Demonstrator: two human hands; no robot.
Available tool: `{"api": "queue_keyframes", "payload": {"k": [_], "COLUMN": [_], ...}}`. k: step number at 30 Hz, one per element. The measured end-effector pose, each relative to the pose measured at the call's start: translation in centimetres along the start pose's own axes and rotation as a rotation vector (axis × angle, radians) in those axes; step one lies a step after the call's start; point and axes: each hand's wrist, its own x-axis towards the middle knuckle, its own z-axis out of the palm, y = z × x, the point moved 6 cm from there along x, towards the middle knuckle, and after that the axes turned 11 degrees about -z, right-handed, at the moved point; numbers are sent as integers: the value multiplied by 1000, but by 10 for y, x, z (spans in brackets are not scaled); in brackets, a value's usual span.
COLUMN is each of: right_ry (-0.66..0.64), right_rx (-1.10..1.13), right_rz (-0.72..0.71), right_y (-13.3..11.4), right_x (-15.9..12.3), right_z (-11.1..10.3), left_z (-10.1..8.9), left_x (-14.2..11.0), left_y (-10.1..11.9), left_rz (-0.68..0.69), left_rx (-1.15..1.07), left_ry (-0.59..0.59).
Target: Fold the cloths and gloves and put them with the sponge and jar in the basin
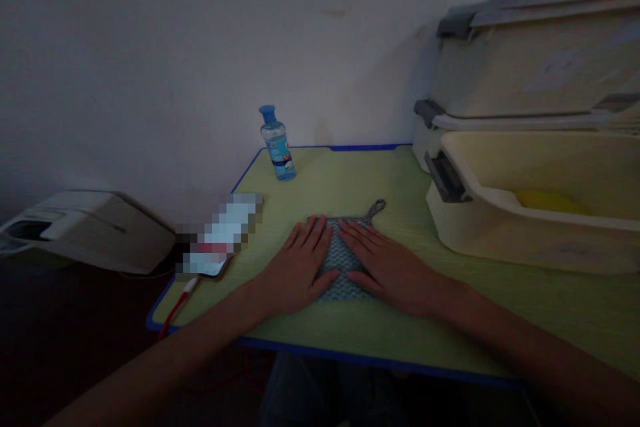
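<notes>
A small grey-blue textured cloth (344, 280) with a dark-and-white trim and a hanging loop lies flat on the green table (320, 180). Its loop points to the back right. My left hand (300, 267) rests palm down on the cloth's left side, fingers stretched out. On the right side of it, my right hand (385, 270) lies flat in the same way. The thumbs point toward each other across the middle. Both hands cover much of the cloth's left and right edges.
A blue-capped clear bottle (280, 150) stands near the back left. A phone (220, 237), partly blurred, lies at the left edge with a red cable (175, 310). At right is a cream bin (500, 240) holding something yellow; lidded boxes (530, 67) rise behind it.
</notes>
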Motion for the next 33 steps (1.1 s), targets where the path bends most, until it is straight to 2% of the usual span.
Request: {"api": "queue_keyframes", "payload": {"k": [3,8,11,15,20,23,26,29,33], "right_ry": [14,36,52,62,133,163,239,351,459], "right_rx": [-11,-75,-121,-139,-5,110,222,281,322], "right_rz": [-1,-69,-112,-139,-165,-157,-110,-41,27], "right_y": [1,-1,-4,-8,-14,-13,-6,4,12], "right_x": [-7,-9,-9,-10,-10,-10,-11,-14,-16], "right_z": [-10,-26,-29,-28,-33,-35,-37,-41,-47], "left_z": [-7,-16,-16,-3,9,11,13,13,10], "left_x": [8,20,23,28,45,55,62,65,65], "left_y": [-4,-1,14,30,22,17,14,12,12], "left_rz": [69,54,26,-16,-163,-169,-110,6,208], "left_rx": [125,645,800,799,673,626,631,649,648], "left_ry": [-45,-249,-249,-138,-80,-63,-50,-57,-157]}}
